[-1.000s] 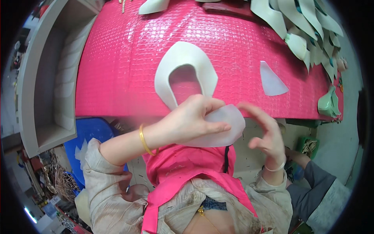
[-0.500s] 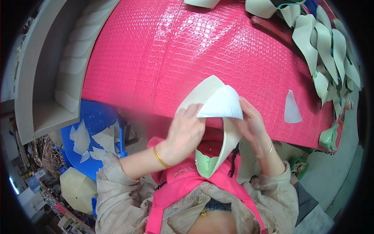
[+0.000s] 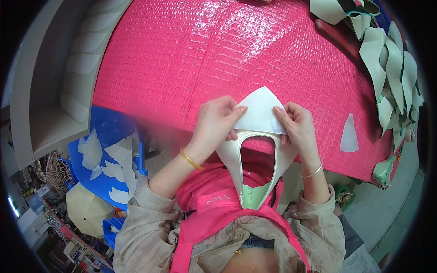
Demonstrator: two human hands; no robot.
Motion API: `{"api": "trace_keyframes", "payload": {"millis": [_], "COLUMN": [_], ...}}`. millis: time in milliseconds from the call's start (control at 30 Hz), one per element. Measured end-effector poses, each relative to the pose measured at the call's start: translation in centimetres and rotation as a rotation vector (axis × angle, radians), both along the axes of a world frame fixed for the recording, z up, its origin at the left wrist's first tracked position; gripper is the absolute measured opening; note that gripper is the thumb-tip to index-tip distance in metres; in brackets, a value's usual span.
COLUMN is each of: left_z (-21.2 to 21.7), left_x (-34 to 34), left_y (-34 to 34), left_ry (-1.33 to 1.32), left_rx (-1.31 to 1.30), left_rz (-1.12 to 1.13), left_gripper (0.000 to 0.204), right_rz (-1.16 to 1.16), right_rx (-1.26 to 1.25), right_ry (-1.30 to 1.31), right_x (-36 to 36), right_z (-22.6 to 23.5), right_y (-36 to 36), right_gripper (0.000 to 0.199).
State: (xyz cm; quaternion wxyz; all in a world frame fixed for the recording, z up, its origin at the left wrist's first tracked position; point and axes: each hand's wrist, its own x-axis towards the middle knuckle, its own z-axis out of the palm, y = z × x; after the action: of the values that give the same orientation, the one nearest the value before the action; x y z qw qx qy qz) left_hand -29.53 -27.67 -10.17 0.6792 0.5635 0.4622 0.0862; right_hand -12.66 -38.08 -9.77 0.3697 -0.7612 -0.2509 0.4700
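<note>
A white shoe upper (image 3: 230,152) hangs over the near table edge, its pointed toe away from me and its heel with pale green lining (image 3: 256,194) towards my apron. Over its toe lies a smooth white toe piece (image 3: 258,113). My left hand (image 3: 214,122) pinches the left edge of the toe piece and upper, thumb on top and fingers underneath. On the opposite edge my right hand (image 3: 300,126) grips in the same way, thumb pressed on the toe piece. The fingertips under the upper are mostly hidden.
The table has a pink textured cover (image 3: 159,68). A loose translucent white piece (image 3: 349,134) lies at right, near a heap of white uppers (image 3: 395,68). A grey shelf box (image 3: 48,132) with overlapping white pieces stands left, above blue plastic (image 3: 109,119) holding white scraps (image 3: 120,154).
The upper has turned from a folded, tilted pose to face me squarely. The toe piece now lies flat over its toe, and my left hand has moved up to its left edge.
</note>
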Motion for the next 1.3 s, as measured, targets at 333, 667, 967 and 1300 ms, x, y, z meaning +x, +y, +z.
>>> {"api": "trace_keyframes", "payload": {"millis": [333, 667, 967, 1300], "left_z": [0.4, -1.3, 0.2, 1.6], "left_x": [0.2, -4.3, -5.7, -17.3], "left_y": [0.2, -1.9, -3.2, 7.4], "left_ry": [0.233, -0.187, -0.048, 0.148], "left_rx": [0.377, 1.189, 1.130, 1.262], "left_rz": [-0.227, -0.629, -0.453, 0.294], "left_gripper": [0.019, 0.038, 0.033, 0.021], "right_rz": [-0.015, 0.459, 0.650, 0.360], "right_rx": [-0.065, -0.078, 0.092, 0.593], "right_ry": [-0.031, -0.825, -0.916, -1.106], "right_x": [-0.2, -0.9, -0.8, -2.3], "right_z": [0.4, 3.0, 1.8, 6.5], "right_y": [0.3, -0.8, -7.7, 1.8], "right_gripper": [0.028, 0.037, 0.059, 0.022]}}
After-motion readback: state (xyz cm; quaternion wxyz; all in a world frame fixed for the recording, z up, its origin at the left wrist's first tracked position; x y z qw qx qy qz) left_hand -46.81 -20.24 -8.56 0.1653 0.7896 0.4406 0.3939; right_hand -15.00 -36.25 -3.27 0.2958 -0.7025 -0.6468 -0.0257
